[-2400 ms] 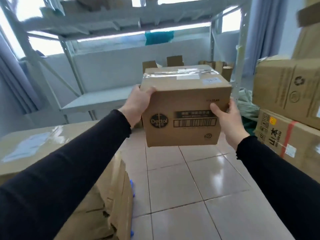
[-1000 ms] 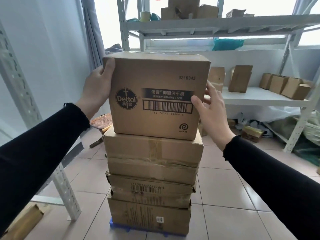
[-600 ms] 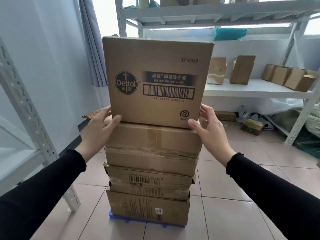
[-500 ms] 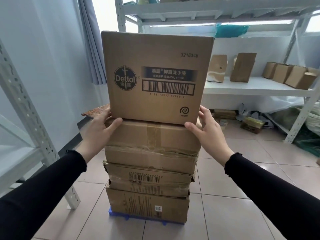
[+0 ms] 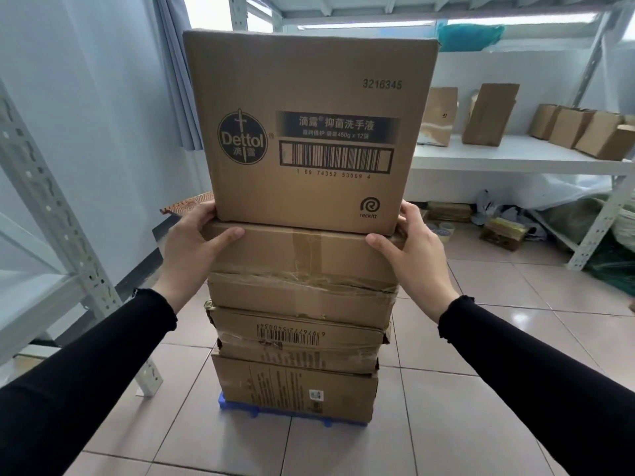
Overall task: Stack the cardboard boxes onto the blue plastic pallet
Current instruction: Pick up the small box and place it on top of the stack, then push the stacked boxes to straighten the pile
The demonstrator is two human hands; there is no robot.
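A Dettol cardboard box [image 5: 309,132] sits on top of a stack of three flatter cardboard boxes. Directly under it is a taped box [image 5: 302,255], then a barcoded box [image 5: 299,338], then the bottom box [image 5: 295,389]. The stack stands on the blue plastic pallet [image 5: 275,415], of which only the front edge shows. My left hand [image 5: 192,242] clasps the taped box's upper left corner, thumb on its front, fingers touching the Dettol box's bottom edge. My right hand [image 5: 419,249] clasps the upper right corner the same way.
A white metal rack post [image 5: 51,207] stands close on the left. A white shelf [image 5: 515,156] behind on the right carries several small cardboard boxes [image 5: 488,115]. Bags and packets [image 5: 501,228] lie on the tiled floor under it.
I carried the Dettol box to the stack and set it on top. My hands slid from its sides down to its bottom corners and closed onto the taped box below.
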